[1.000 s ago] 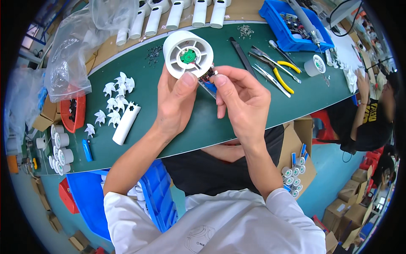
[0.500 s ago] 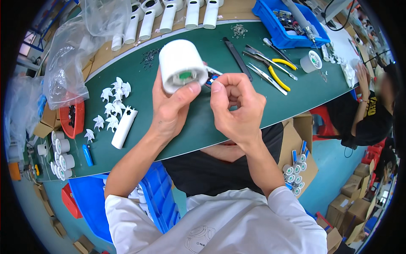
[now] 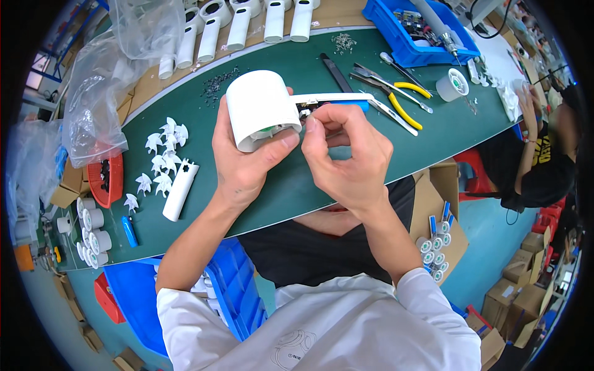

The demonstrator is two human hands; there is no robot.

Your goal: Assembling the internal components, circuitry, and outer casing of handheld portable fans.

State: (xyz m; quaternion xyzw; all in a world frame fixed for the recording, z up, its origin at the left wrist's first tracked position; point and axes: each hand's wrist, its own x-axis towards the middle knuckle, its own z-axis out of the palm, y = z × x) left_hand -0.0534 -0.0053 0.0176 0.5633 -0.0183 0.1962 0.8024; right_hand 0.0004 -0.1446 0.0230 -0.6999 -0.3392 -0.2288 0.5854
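My left hand [image 3: 242,166] grips a white cylindrical housing [image 3: 261,104], its thumb along the lower rim. From the housing a slim white handle strip [image 3: 328,97] runs right, with a blue battery [image 3: 356,105] and small dark parts beneath it. My right hand [image 3: 354,157] is closed in a pinch beside these parts; whatever lies between thumb and forefinger is too small to make out. Left of my left forearm, a loose white handle cover [image 3: 180,191] lies on the green table, near several white fan blades [image 3: 164,162] and another blue battery [image 3: 129,232].
Yellow-handled pliers [image 3: 402,105], tweezers [image 3: 393,116] and a blue bin [image 3: 421,49] are at the far right. White handheld fan shells [image 3: 241,28] line the back. A red basket [image 3: 106,182] and plastic bags [image 3: 93,105] stand left. A co-worker [image 3: 532,148] sits at right.
The housing has tipped so its open end faces more downward, and the handle strip with its blue battery now shows. My right hand stays pinched close beside it.
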